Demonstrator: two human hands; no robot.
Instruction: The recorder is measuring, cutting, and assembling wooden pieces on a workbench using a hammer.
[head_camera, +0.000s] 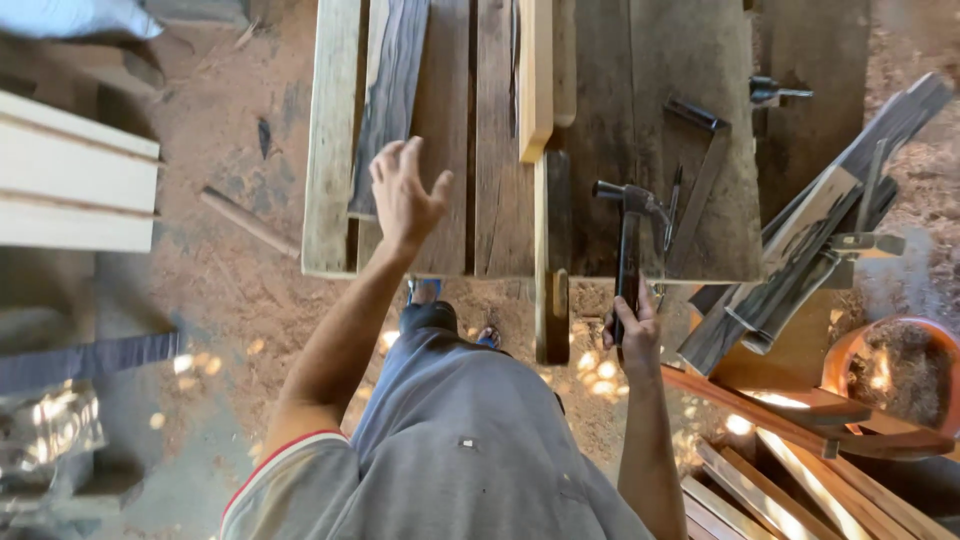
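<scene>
1. Wooden planks make up the workbench (500, 200), grey and weathered, and both of the person's bare arms reach out toward its near edge.
2. Held up above the bench's left part, the left hand (403, 198) has its back to the camera; the fingers are spread and loose, the thumb out to the right, gripping nothing.
3. Nearest to that hand is a dark streaked board (388, 90) lying lengthwise on the planks; whether the fingertips touch it cannot be told.
4. Lower and closer to the body, the right hand (636, 330) has its fingers wrapped tight around the bottom of a hammer handle.
5. That black claw hammer (628, 245) stands nearly upright, its head over the bench's front edge, just beside a metal square (700, 190) lying on the planks.
6. A pale wooden strip (535, 80) lies along the middle of the bench.
7. Stacked offcuts (800, 260) lean at the right, beside a round orange tub (890, 370) of sawdust on the floor.
</scene>
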